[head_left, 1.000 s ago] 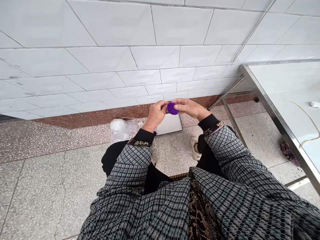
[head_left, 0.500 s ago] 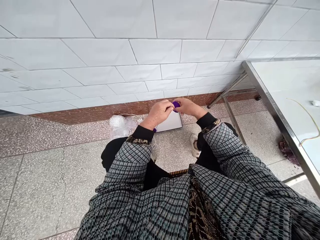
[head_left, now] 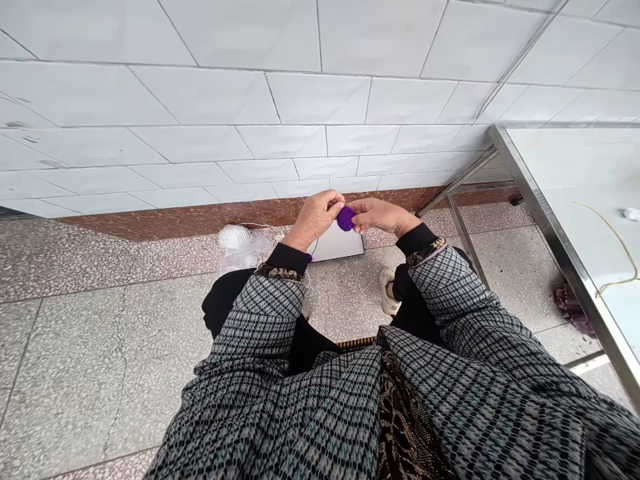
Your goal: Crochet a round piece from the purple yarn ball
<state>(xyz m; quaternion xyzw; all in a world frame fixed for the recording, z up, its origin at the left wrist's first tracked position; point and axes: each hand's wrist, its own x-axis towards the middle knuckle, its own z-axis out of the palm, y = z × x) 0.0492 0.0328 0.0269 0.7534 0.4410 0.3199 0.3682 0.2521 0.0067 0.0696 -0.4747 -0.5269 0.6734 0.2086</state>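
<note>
Moved since the earlier frame: the purple yarn ball (head_left: 345,219), mostly finger-covered there, now bares more of its face; my left fingertips sit a little higher. The white box stays put.

Clock centred on the ball:

Item, 6 o'clock, nearest: my checked sleeves (head_left: 250,313), both arms reaching forward.

Item, 9 o'clock: my left hand (head_left: 320,212), thumb and forefinger pinching, seemingly, yarn at the ball's upper-left edge; any strand there is too fine to see.

Item, 3 o'clock: my right hand (head_left: 376,217), thumb and fingers closed on the ball's right side.

Progress, as I judge it: a compact round is wound; a purple bit (head_left: 309,258) towards 8 o'clock, by my left wrist, looks unwound. Whether it joins the ball, I cannot tell.

Item, 5 o'clock: pale shoe (head_left: 389,291).

Item, 6 o'clock, beyond my hands: white box (head_left: 340,249), dark-edged, on the floor.

Item, 9 o'clock: white yarn (head_left: 233,237), amid clear plastic (head_left: 250,251).

Item, 3 o'clock: metal-framed table (head_left: 580,167).

Item, 12 o'clock, farthest: tiled wall (head_left: 345,100).
</note>
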